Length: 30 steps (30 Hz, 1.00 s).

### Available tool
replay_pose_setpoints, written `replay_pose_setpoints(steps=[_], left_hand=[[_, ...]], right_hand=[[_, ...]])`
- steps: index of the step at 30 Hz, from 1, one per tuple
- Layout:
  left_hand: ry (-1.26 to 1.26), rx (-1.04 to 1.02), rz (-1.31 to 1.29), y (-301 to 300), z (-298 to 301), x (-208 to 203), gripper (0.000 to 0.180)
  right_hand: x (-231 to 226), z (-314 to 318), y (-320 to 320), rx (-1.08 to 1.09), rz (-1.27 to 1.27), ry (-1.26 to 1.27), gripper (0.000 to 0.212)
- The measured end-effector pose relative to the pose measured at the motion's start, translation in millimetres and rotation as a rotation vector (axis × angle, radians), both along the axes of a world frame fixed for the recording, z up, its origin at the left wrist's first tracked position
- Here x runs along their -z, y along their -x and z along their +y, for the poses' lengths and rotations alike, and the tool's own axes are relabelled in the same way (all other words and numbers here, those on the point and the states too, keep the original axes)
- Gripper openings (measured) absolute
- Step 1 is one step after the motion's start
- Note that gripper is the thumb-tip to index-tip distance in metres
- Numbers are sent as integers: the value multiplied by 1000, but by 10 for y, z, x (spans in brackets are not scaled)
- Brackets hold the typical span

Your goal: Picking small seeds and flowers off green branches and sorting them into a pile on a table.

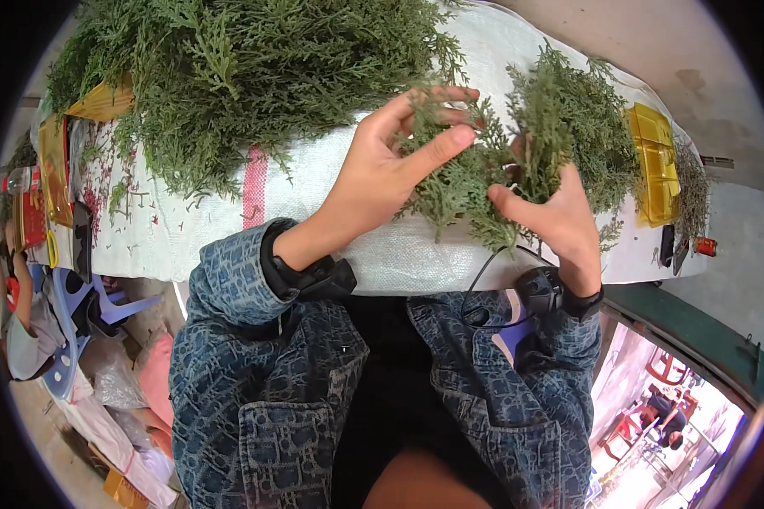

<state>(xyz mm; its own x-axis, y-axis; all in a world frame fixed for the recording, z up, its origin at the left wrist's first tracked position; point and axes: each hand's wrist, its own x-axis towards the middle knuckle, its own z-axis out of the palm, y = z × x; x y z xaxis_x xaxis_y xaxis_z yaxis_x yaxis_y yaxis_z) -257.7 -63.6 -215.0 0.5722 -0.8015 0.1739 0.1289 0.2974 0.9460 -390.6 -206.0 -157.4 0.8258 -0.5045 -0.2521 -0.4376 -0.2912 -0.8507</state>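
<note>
White woven plastic (306, 180) covers the surface, with a huge heap of green sprigs (255, 76) at its far left corner and a smaller clump (598, 127) toward the right edge. Between them, near the front edge, is the loose bunch (458, 191) being worked. Right hand (560, 216) grips some of it, leaves hiding the fingertips; left hand (386, 161) is loosely spread against it. Looks like gathering sprigs together, so next probably calls for a light left pinch, right steady.

One left hand (375, 165), one right hand (560, 220) — so two black wrist gadgets (325, 278), one apiece — plus one huge heap of green sprigs (255, 72), one pink stripe (255, 185), one yellow tray (655, 165) far right.
</note>
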Motion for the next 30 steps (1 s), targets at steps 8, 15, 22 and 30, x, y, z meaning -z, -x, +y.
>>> replay_pose_setpoints(steps=[8,15,22,30], left_hand=[[31,38,-27,-61,-32,0,35],[17,32,-93,-102,-19,22,33],[-19,38,-8,-25,8,-5,28],[-95,89,-72,-19,47,50,34]], right_hand=[[50,-107,48,142,-142,-147,23],[81,-158,117,259,-296,-333,22],[42,-140,101,91,-144,-140,51],[60,-26,-61,-314,10,226,62]])
